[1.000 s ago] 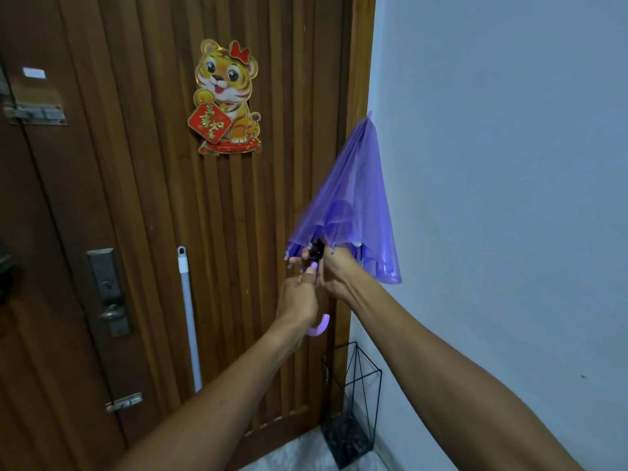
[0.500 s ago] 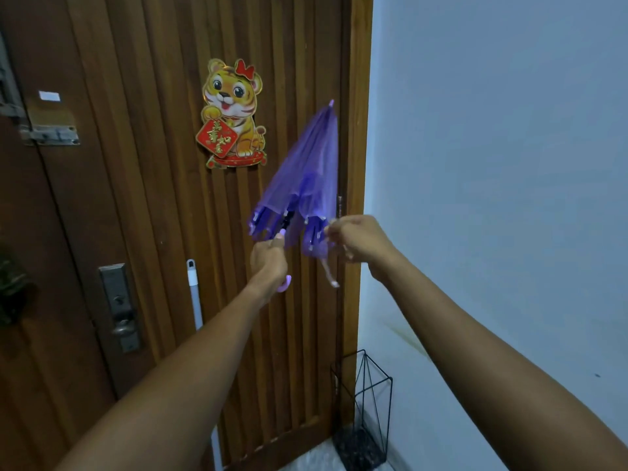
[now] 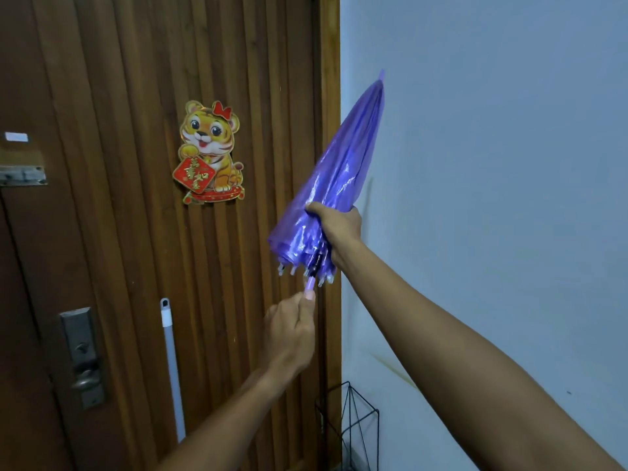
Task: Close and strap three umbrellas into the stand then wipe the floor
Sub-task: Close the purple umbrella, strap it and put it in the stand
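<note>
A small translucent purple umbrella is folded shut and points up and to the right, its tip near the pale wall. My right hand grips the gathered canopy around its lower part. Below it my left hand holds the lilac handle, most of which is hidden in my fist. A black wire umbrella stand sits on the floor in the corner under my arms; its inside is out of view.
A brown slatted wooden door fills the left, with a tiger decoration and a metal lock plate. A white mop pole leans against the door. The pale blue wall is on the right.
My right hand moved from the canopy's edge up onto the canopy and now squeezes it together. The umbrella swung right and tilted toward the wall, and the canopy is narrower.
</note>
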The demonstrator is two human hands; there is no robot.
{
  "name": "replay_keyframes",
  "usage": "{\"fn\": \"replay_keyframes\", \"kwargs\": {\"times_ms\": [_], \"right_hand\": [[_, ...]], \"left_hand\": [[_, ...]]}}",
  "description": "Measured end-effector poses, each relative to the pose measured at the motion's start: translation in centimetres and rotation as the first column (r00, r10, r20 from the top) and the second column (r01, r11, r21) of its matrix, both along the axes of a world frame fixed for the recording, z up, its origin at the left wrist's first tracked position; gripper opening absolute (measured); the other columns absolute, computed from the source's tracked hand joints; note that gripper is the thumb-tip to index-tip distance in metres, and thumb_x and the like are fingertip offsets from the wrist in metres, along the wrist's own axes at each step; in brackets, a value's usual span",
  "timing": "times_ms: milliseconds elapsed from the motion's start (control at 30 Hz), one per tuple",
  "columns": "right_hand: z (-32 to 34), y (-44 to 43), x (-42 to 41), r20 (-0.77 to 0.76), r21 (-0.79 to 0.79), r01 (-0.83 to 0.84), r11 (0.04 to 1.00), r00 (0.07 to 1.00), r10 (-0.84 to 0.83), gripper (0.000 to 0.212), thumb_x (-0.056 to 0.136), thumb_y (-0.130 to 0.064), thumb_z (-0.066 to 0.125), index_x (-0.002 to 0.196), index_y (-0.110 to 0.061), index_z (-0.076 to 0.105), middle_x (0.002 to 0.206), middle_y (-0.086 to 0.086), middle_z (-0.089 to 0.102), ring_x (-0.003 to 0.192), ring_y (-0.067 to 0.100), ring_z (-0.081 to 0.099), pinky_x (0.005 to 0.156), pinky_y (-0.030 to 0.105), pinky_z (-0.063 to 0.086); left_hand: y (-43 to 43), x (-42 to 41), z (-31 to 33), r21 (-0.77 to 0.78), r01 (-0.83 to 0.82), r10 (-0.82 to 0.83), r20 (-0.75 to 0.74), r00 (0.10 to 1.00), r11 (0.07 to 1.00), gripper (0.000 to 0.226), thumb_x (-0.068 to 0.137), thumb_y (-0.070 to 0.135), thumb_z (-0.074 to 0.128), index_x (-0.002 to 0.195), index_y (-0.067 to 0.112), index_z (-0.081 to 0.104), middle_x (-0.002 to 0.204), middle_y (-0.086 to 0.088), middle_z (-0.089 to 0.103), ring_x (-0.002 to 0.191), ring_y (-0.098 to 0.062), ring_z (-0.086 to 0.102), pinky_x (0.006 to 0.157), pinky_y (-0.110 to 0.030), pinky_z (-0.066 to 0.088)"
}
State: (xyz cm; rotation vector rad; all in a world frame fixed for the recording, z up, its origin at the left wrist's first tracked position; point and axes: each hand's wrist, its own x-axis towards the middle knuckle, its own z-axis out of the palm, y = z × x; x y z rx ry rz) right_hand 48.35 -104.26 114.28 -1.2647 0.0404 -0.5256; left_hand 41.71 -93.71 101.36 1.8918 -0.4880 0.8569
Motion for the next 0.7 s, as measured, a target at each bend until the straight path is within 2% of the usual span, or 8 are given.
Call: {"fn": "replay_keyframes", "kwargs": {"times_ms": [167, 267, 367, 433, 500, 567, 633, 700], "right_hand": [[-0.3, -0.4, 0.2, -0.001, -0.049, 0.02, 0.999, 1.0, -0.02, 0.03, 0.069, -0.02, 0.063, 0.098, -0.012, 0.065, 0.081, 0.0, 0.072, 0.068, 0.023, 0.07, 0.069, 0.036, 0.061], [-0.4, -1.1, -0.4, -0.016, -0.049, -0.025, 0.999, 1.0, 0.024, 0.006, 0.071, -0.009, 0.056, 0.076, -0.013, 0.056, 0.062, -0.001, 0.058, 0.054, 0.021, 0.056, 0.056, 0.03, 0.048], [-0.6, -1.5, -1.3, -0.072, -0.057, -0.174, 0.983, 0.983, 0.17, 0.015, 0.062, -0.01, 0.055, 0.076, -0.01, 0.049, 0.071, 0.006, 0.055, 0.062, 0.025, 0.055, 0.061, 0.032, 0.047], [-1.0, -1.5, -1.6, -0.105, -0.062, -0.311, 0.948, 0.947, 0.304, 0.03, 0.055, -0.012, 0.055, 0.084, -0.011, 0.05, 0.084, 0.01, 0.055, 0.077, 0.029, 0.055, 0.073, 0.038, 0.047], [-1.4, -1.4, -1.7, -0.149, -0.053, -0.404, 0.913, 0.907, 0.393, 0.035, 0.052, -0.011, 0.055, 0.086, -0.011, 0.053, 0.088, 0.011, 0.056, 0.08, 0.031, 0.056, 0.078, 0.04, 0.048], [-1.6, -1.2, -2.3, -0.175, -0.085, -0.481, 0.873, 0.869, 0.462, 0.024, 0.053, -0.009, 0.053, 0.077, -0.008, 0.058, 0.081, 0.011, 0.063, 0.073, 0.031, 0.061, 0.077, 0.038, 0.051], [-1.9, -1.3, -2.5, -0.194, -0.217, -0.497, 0.84, 0.865, 0.462, 0.009, 0.06, -0.009, 0.053, 0.068, -0.011, 0.056, 0.076, 0.009, 0.063, 0.07, 0.026, 0.062, 0.077, 0.037, 0.051], [-2.3, -1.7, -2.2, -0.188, -0.397, -0.462, 0.793, 0.887, 0.422, 0.01, 0.08, -0.009, 0.051, 0.08, -0.009, 0.062, 0.085, 0.013, 0.068, 0.076, 0.026, 0.067, 0.083, 0.039, 0.054]], "left_hand": [[1.0, -0.8, -0.4, 0.189, -0.013, 0.016, -0.015, 1.0, 0.982, 0.048, 0.091, 0.06, 0.04, 0.061, 0.022, 0.04, 0.051, 0.002, 0.048, 0.05, -0.013, 0.049, 0.053, -0.036, 0.036], [2.6, 0.1, 0.9, -0.032, -0.156, 0.157, 0.032, 0.987, 0.987, 0.047, 0.082, 0.065, 0.046, 0.066, 0.022, 0.048, 0.058, 0.006, 0.053, 0.057, -0.008, 0.053, 0.054, -0.029, 0.037], [3.7, 2.7, 3.9, -0.168, -0.204, 0.191, -0.088, 0.978, 0.965, 0.047, 0.077, 0.073, 0.048, 0.091, 0.03, 0.059, 0.098, 0.008, 0.058, 0.092, -0.012, 0.059, 0.085, -0.04, 0.05], [4.2, 4.7, 6.5, -0.26, -0.101, 0.029, -0.269, 0.963, 0.96, 0.07, 0.073, 0.08, 0.052, 0.121, 0.029, 0.056, 0.126, 0.005, 0.052, 0.114, -0.017, 0.057, 0.099, -0.046, 0.048], [4.5, 6.0, 9.2, -0.451, 0.11, -0.297, -0.368, 0.881, 0.886, 0.083, 0.075, 0.077, 0.061, 0.137, 0.024, 0.049, 0.138, 0.001, 0.054, 0.117, -0.022, 0.062, 0.1, -0.047, 0.051], [4.3, 6.1, 10.9, -0.561, 0.319, -0.575, -0.368, 0.731, 0.764, 0.07, 0.082, 0.063, 0.067, 0.134, 0.016, 0.057, 0.129, -0.008, 0.067, 0.109, -0.029, 0.069, 0.096, -0.046, 0.054], [3.5, 5.5, 11.6, -0.565, 0.401, -0.662, -0.392, 0.639, 0.721, 0.056, 0.086, 0.051, 0.069, 0.124, 0.011, 0.065, 0.117, -0.013, 0.073, 0.108, -0.032, 0.07, 0.095, -0.045, 0.055], [2.4, 5.4, 11.3, -0.6, 0.376, -0.673, -0.405, 0.618, 0.706, 0.053, 0.085, 0.044, 0.073, 0.121, 0.006, 0.067, 0.113, -0.017, 0.074, 0.107, -0.034, 0.07, 0.095, -0.047, 0.056]]}}
